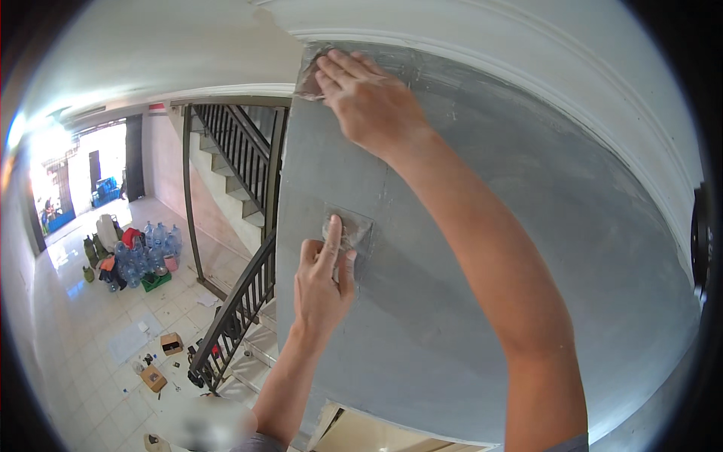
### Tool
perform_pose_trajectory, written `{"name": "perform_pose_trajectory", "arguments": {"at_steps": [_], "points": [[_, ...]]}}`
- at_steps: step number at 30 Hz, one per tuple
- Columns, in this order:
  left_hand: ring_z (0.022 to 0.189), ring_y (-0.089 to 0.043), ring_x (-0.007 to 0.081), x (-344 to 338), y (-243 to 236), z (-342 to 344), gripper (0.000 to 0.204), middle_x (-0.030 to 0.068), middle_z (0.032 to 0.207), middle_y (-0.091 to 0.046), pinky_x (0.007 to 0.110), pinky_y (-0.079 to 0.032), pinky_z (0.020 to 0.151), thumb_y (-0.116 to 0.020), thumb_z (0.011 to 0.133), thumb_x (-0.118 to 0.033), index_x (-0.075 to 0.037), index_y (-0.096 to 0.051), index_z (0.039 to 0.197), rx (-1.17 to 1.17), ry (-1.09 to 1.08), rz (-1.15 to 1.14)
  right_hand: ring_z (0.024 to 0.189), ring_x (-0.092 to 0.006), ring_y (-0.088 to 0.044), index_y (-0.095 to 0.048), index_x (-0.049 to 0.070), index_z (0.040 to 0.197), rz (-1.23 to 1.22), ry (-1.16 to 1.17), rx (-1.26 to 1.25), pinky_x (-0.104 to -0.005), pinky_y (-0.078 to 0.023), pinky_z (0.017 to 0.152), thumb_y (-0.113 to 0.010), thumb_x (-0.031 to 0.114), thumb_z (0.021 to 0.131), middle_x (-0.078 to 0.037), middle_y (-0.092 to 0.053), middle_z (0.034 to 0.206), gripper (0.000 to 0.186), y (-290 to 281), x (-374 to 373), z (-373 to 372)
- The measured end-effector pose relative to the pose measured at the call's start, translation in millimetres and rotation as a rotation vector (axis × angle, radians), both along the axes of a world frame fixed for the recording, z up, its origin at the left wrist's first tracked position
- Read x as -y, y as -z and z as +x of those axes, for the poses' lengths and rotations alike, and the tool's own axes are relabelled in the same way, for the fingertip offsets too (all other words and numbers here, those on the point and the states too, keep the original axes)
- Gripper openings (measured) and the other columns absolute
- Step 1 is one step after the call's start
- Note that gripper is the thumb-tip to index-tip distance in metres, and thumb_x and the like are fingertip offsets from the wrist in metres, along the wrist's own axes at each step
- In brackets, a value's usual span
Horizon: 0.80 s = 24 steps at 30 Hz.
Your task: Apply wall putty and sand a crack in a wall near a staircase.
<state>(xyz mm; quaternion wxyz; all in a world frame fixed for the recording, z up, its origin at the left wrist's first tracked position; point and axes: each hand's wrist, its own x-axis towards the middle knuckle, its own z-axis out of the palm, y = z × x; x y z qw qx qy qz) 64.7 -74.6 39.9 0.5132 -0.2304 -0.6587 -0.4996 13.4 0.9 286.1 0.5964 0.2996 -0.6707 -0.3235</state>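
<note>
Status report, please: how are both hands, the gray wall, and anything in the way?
Left hand: holding square plate at gray wall. Right hand: flat over thin sheet, wall's upper left corner. White moulding borders wall's top; no blockage seen.

Floor (83, 377), below me, to my left: pale, tiled, glossy. On it I count one cluster: bottles (132, 262), large, clear blue, several; cylinders (92, 252), green, at its left side; tub (171, 263), pink, at its right; crate (156, 282), green, at its near edge. Closer to me: sheet (134, 339), pale, flat; two boxes (153, 378), cardboard, near each other; oddments (148, 358), dark, scattered about the boxes, too small for me to identify.
</note>
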Motion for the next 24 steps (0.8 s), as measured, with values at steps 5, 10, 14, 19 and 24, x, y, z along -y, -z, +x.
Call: {"name": "perform_pose_trajectory", "arguments": {"at_steps": [5,10,14,19,24], "points": [[0.065,-0.050,0.0200,19,-6,-3,0.055,0.0105,0.081,-0.054,0.033,-0.046,0.061,-0.070,0.094,-0.004,-0.009,-0.056,0.147,0.044,-0.006,-0.058,0.135,-0.0251,-0.056,-0.066,0.008,0.131,-0.180,0.012,-0.111,-0.0408,-0.048,0.111,-0.050,0.007,0.101,-0.008,-0.064,0.140,0.034,6,-114,103],[0.062,-0.059,0.0279,17,-8,0,0.056,0.0121,0.087,-0.057,0.041,-0.052,0.058,-0.068,0.097,-0.014,-0.012,-0.052,0.151,0.037,-0.009,-0.155,0.145,-0.0252,-0.046,-0.059,0.009,0.143,-0.570,0.253,-0.190,-0.0406,-0.043,0.118,-0.052,0.006,0.104,-0.006,-0.054,0.152,0.040,76,-209,180],[0.065,-0.064,0.0357,-12,-35,11,0.053,0.0160,0.085,-0.057,0.046,-0.054,0.058,-0.063,0.100,-0.020,-0.012,-0.050,0.151,0.048,0.017,-0.189,0.146,-0.0259,-0.045,-0.054,0.010,0.147,-0.589,0.257,-0.175,-0.0404,-0.045,0.116,-0.048,0.006,0.106,-0.004,-0.051,0.155,0.042,102,-224,207],[0.075,-0.066,0.0442,-10,-140,2,0.046,0.0290,0.083,-0.064,0.050,-0.052,0.070,-0.061,0.100,-0.016,0.001,-0.056,0.143,-0.060,-0.196,-0.142,0.146,-0.0280,-0.044,-0.054,0.009,0.147,-0.623,0.269,-0.070,-0.0436,-0.045,0.116,-0.048,0.007,0.107,-0.006,-0.051,0.155,0.041,103,-210,208],[0.081,-0.069,0.0458,3,-178,17,0.043,0.0325,0.086,-0.066,0.050,-0.053,0.074,-0.058,0.102,-0.019,0.004,-0.060,0.138,0.034,-0.185,-0.163,0.146,-0.0272,-0.043,-0.057,0.009,0.145,-0.580,0.230,-0.075,-0.0450,-0.043,0.118,-0.048,0.008,0.107,-0.004,-0.052,0.154,0.039,107,-213,216]]}}
